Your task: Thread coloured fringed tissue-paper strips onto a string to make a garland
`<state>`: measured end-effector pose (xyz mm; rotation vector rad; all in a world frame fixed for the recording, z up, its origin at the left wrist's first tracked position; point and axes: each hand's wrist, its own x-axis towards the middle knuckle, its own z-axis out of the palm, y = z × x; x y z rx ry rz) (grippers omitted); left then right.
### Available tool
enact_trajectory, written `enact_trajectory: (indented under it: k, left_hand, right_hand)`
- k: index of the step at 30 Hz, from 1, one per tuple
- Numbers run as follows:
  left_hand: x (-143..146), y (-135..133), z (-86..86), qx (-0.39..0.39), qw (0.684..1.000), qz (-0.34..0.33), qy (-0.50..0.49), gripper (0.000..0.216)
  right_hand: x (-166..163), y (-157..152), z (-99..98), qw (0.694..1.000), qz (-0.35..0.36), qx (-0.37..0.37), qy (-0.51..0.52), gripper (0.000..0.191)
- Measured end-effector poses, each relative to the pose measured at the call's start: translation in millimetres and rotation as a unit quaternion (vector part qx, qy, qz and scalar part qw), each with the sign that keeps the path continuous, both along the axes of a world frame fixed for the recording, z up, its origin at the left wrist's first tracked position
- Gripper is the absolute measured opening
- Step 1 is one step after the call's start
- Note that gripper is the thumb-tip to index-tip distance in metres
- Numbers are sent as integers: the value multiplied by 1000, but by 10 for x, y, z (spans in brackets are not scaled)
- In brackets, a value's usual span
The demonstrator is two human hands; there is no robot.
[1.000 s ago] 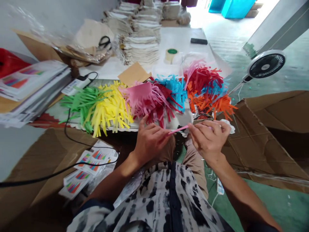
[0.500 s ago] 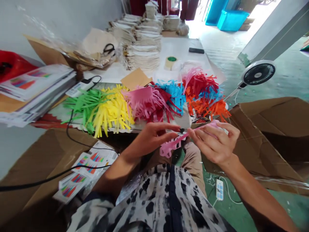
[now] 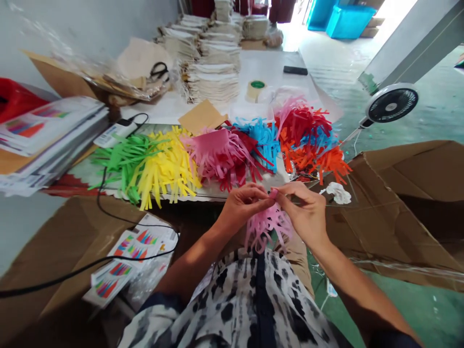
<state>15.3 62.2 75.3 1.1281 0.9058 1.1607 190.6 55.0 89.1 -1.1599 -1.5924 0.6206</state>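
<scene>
Both hands meet in front of my body at the top of a pink paper tassel (image 3: 267, 226), whose cut strips hang loose over my lap. My left hand (image 3: 241, 208) pinches the tassel's upper end from one side. From the other side, my right hand (image 3: 306, 210) grips the same small pink top between thumb and fingers. Along the table edge beyond them lie fringed paper bundles: green fringe (image 3: 123, 157), yellow fringe (image 3: 166, 169), pink fringe (image 3: 213, 150), blue fringe (image 3: 261, 137) and orange fringe (image 3: 331, 162).
A tape roll (image 3: 255, 90), a black phone (image 3: 295, 70) and stacked pale bundles (image 3: 212, 82) rest on the table. Black scissors (image 3: 158, 70) lie at the back left. Cardboard boxes (image 3: 384, 212) flank me, with a small fan (image 3: 392, 104) on the right and a black cable (image 3: 90, 261) at left.
My right hand has moved left to meet my left hand. The pink tassel, earlier stretched sideways between them, now hangs down with its strips spread.
</scene>
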Motion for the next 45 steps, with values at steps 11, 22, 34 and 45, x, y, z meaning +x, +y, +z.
enact_trajectory:
  k: [11, 22, 34, 45]
  left_hand:
    - [-91, 271, -51, -55, 995, -2, -86, 25]
    - [-115, 501, -120, 15, 992, 117, -52, 26]
    - [-303, 1208, -407, -172, 934, -91, -299, 39]
    - [-344, 1180, -608, -212, 911, -128, -329, 41]
  right_hand:
    - [-105, 459, 102, 982, 107, -143, 58, 16]
    - [-343, 786, 110, 998, 38, -53, -1, 19]
    - [-305, 2914, 83, 955, -50, 20, -291, 33]
    - [-842, 3981, -221, 874, -29, -161, -457, 34]
